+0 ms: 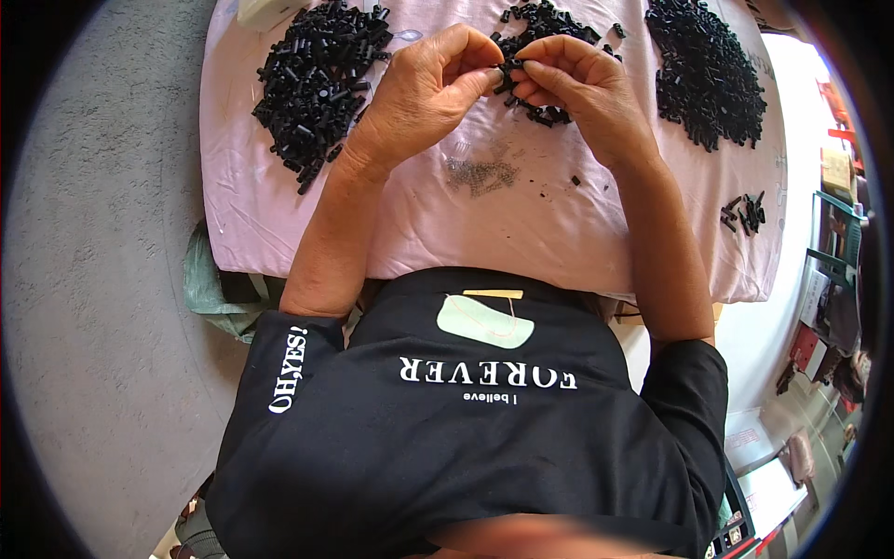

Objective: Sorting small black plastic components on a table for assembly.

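Left hand (433, 88) and right hand (587, 93) are held close together over the far half of the pink-covered surface (419, 224), thumb and forefinger of each pinched on a small black part (508, 67). Its outline is mostly hidden by the fingertips and blends with the middle pile (549, 20) of black pieces behind it. At the upper left edge, a pale container (267, 11) is cut off, so its contents cannot be told. Beside the surface on the left, a green bag (207, 279) is seen; at far right, a teal crate (835, 268) is shown with blurred contents. Short black cylinders are heaped in the left pile (317, 84), finer black pieces in the right pile (708, 79). Tiny clear bits (480, 172) are scattered nearer the body.
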Demonstrator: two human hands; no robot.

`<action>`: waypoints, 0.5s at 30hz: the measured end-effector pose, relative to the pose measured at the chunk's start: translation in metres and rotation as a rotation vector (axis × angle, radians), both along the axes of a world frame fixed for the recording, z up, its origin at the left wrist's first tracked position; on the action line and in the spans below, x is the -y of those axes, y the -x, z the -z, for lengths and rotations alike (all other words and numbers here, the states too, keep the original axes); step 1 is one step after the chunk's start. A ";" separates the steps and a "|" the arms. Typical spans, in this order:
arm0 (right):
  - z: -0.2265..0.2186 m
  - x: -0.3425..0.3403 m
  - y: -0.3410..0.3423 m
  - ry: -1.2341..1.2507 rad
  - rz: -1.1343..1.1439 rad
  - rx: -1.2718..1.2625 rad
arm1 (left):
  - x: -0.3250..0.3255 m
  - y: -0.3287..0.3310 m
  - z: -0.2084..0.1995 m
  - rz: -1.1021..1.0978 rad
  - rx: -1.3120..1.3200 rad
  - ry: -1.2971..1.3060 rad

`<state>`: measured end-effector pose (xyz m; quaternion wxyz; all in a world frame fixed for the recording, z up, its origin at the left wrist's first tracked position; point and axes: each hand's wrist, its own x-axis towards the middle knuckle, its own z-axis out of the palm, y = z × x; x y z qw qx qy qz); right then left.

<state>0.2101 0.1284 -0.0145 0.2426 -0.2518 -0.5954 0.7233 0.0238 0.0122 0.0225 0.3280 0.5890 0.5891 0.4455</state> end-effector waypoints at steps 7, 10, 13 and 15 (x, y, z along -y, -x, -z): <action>-0.001 0.000 0.001 0.003 -0.003 -0.004 | -0.001 -0.001 0.002 0.005 0.056 -0.005; -0.001 0.001 0.001 0.018 0.002 -0.012 | 0.000 -0.002 0.001 -0.006 0.092 -0.005; -0.003 0.001 0.000 0.017 -0.003 -0.021 | -0.001 -0.002 0.002 -0.027 0.173 -0.021; -0.001 0.000 0.001 0.019 -0.007 -0.031 | -0.001 -0.002 0.003 -0.038 0.225 -0.038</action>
